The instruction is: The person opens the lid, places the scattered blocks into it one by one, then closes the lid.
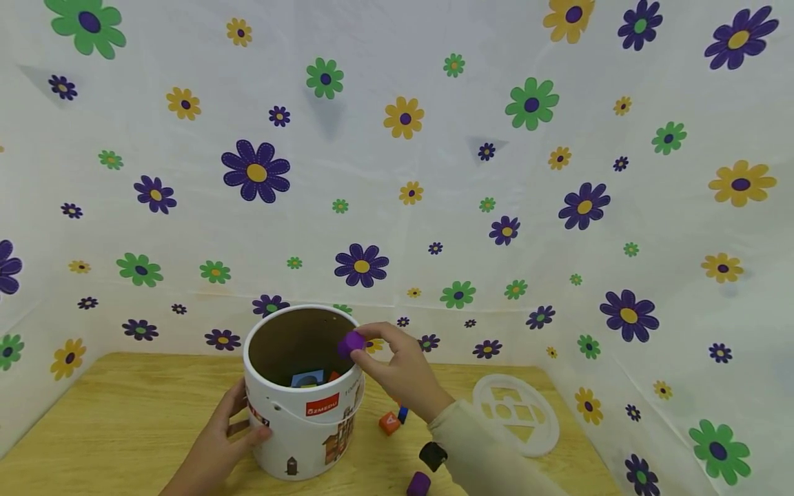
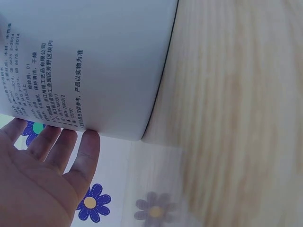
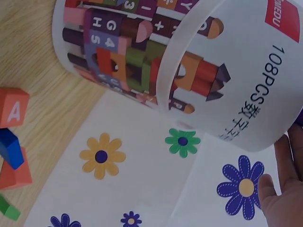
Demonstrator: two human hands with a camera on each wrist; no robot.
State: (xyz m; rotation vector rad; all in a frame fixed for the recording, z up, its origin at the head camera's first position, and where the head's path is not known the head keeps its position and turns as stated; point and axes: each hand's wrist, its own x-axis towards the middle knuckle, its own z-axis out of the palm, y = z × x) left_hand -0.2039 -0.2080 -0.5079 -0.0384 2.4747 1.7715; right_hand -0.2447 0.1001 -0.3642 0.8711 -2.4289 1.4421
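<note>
R hand (image 1: 400,372) (1): thumb + fingertips pinched nearly together, w/ 1 purple block (image 1: 354,342) between them. Block is at the bucket's mouth, approx. 3 o'clock on the rim; exact shape unclear.

L hand (image 1: 232,428) (1): fingers spread wide but curved round wall of 1 white bucket (image 1: 285,430), at its 8–9 o'clock; thumb on near side, fingers behind. L wrist view: fingertips touch wall, palm apart from it.

Bucket: upright on wooden tabletop (image 1: 155,420), at 7 o'clock from centre of head view. 1 white handle (image 1: 329,421) hangs across front; 1 red label (image 1: 322,405). Inside, min. 2 pcs seen: 1 lt-blue block (image 1: 307,378), 1 orange bit (image 1: 333,376); full count n/a, interior dark.

Outside, betw. 3 and 4 o'clock of bucket: 1 orange block marked "A" (image 1: 389,423), 1 dk-blue block (image 1: 403,414) just beside it. R wrist view adds 1 second orange block (image 3: 16,170) + 1 green block (image 3: 8,207), so cluster = 4. Also 1 purple cylinder (image 1: 418,483), apart, 4 o'clock of bucket.

White disc w/ cut-outs (image 1: 546,420), qty 1: flat on tabletop, 3 o'clock of bucket, well apart. 1 flower-print sheet (image 1: 366,158) behind, 12 o'clock.
</note>
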